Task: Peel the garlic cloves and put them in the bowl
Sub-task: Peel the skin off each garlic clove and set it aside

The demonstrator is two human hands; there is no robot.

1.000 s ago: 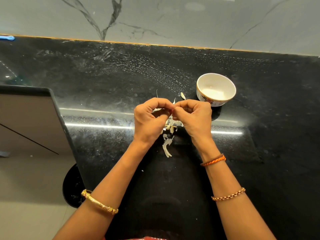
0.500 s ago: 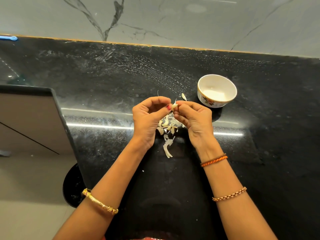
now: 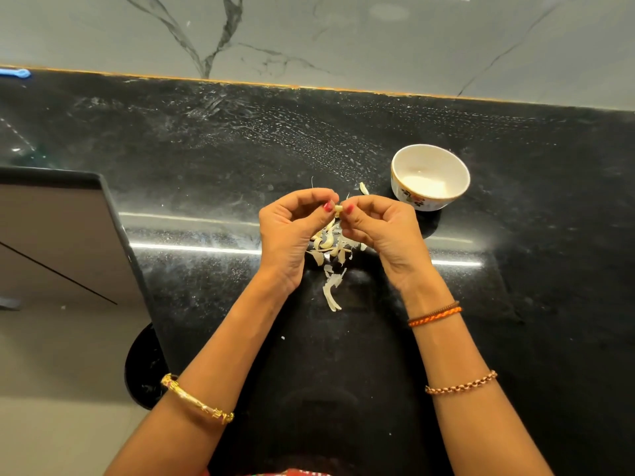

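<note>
A small pale garlic clove [image 3: 338,209] is pinched between the fingertips of my left hand [image 3: 292,231] and my right hand [image 3: 381,231], a little above the black counter [image 3: 206,159]. Both thumbs, with red nails, press against the clove from either side. Below the hands lies a pile of garlic skins and cloves [image 3: 331,249], partly hidden by my fingers. The white bowl [image 3: 430,176] with a flower print stands upright to the right of my right hand; I see no clove inside it.
A loose strip of skin [image 3: 332,290] lies nearer to me, and one scrap [image 3: 363,188] lies by the bowl. The counter's left edge [image 3: 137,255] drops to the floor. A marble wall [image 3: 309,36] rises behind the counter.
My hands have drawn slightly apart, so the clove now shows between the thumbs. The bowl and the pile have not moved on the counter.
</note>
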